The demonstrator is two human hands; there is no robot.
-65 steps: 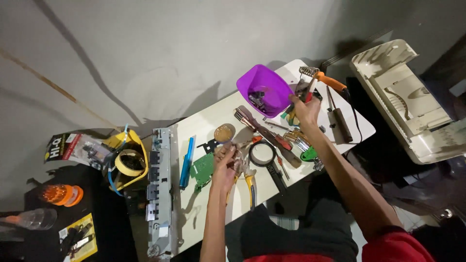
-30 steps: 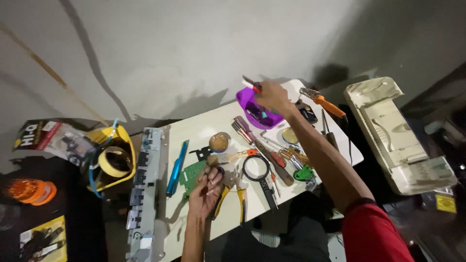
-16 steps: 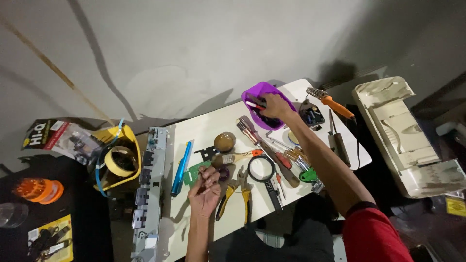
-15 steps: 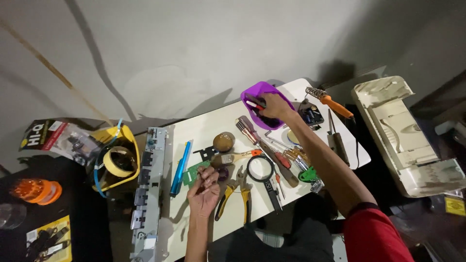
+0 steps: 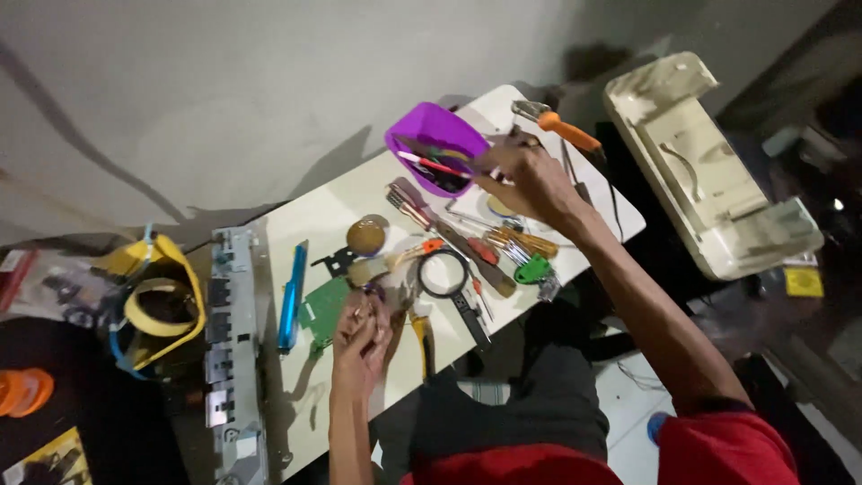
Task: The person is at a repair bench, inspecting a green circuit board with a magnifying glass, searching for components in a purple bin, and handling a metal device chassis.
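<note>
Red short sleeves, bare forearms, dark trousers

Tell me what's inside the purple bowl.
The purple bowl holds several thin pen-like tools, one white with a red tip, among dark items. The right hand reaches at its rim; the bottom is hidden.

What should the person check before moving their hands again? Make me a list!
1. Purple tub upright on the white table: ok.
2. Right hand beside the tub's rim, with room to move: ok.
3. Right hand's grip on something small: cannot tell, too blurred.
4. Left hand resting on the table near the green board: ok.
5. Magnifying glass lying flat, away from both hands: ok.
6. Table edge safe: not ok, the orange-handled tool lies close to the far edge.
</note>
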